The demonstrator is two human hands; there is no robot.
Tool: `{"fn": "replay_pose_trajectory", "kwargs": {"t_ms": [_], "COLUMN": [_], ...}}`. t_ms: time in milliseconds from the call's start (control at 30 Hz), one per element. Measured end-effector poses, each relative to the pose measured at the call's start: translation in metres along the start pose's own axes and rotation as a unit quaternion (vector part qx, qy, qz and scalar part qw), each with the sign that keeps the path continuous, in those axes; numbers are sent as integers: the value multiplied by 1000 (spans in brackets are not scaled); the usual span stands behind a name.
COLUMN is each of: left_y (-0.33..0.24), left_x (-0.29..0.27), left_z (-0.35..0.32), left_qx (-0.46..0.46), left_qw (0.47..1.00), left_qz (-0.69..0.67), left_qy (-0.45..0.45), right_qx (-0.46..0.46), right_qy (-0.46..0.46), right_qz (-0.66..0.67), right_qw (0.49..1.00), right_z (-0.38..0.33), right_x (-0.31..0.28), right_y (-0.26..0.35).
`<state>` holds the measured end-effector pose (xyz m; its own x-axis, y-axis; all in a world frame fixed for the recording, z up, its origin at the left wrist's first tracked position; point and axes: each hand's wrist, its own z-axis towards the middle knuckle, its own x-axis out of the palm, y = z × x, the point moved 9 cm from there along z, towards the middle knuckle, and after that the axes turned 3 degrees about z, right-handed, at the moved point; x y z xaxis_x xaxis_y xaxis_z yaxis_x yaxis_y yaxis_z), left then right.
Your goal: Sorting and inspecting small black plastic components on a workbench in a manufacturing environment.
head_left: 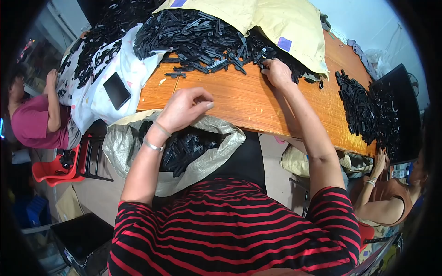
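Observation:
A large heap of slim black plastic pieces (198,39) lies on the wooden table (216,96) in front of me. My right hand (278,73) reaches to the near edge of the heap, fingers bent and closing among the pieces; what they pinch is too small to tell. Over the open mouth of a woven sack (230,140) at the table's front edge, my left hand (184,108) hovers with thumb and forefinger apart and nothing visible between them. More black pieces (186,149) fill the sack below it. One loose piece (175,74) lies apart from the heap.
A yellowish sack (294,27) covers the heap's far side. At left, a phone-like black slab (117,90) rests on a white cloth (99,103), near a seated person. At right, another person's hand (379,163) is beside a second pile (361,108). A red chair (55,168) stands left.

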<state>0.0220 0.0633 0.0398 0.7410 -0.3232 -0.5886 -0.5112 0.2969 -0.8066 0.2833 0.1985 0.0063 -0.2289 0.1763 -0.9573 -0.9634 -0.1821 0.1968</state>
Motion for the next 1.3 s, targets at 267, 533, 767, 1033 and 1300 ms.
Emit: {"fn": "replay_pose_trajectory", "kwargs": {"t_ms": [267,533,767,1033,1300], "left_y": [28,33,35,29,35], "left_x": [7,13,22,21,13], "left_z": [59,111,115,95,79], "left_qx": [8,22,67,117,75], "left_qw": [996,937,905,899,932], "left_qz": [54,285,327,317,242], "left_qy": [-77,-201,-265,-277,-259], "right_qx": [42,5,69,40,-25], "right_qy": [105,38,18,52,73], "right_qz": [50,172,141,151,142], "right_qw": [992,984,987,986,987], "right_z": [6,4,-7,-57,-61], "right_x": [-2,6,-12,2,-15], "right_y": [5,6,19,61,61]}}
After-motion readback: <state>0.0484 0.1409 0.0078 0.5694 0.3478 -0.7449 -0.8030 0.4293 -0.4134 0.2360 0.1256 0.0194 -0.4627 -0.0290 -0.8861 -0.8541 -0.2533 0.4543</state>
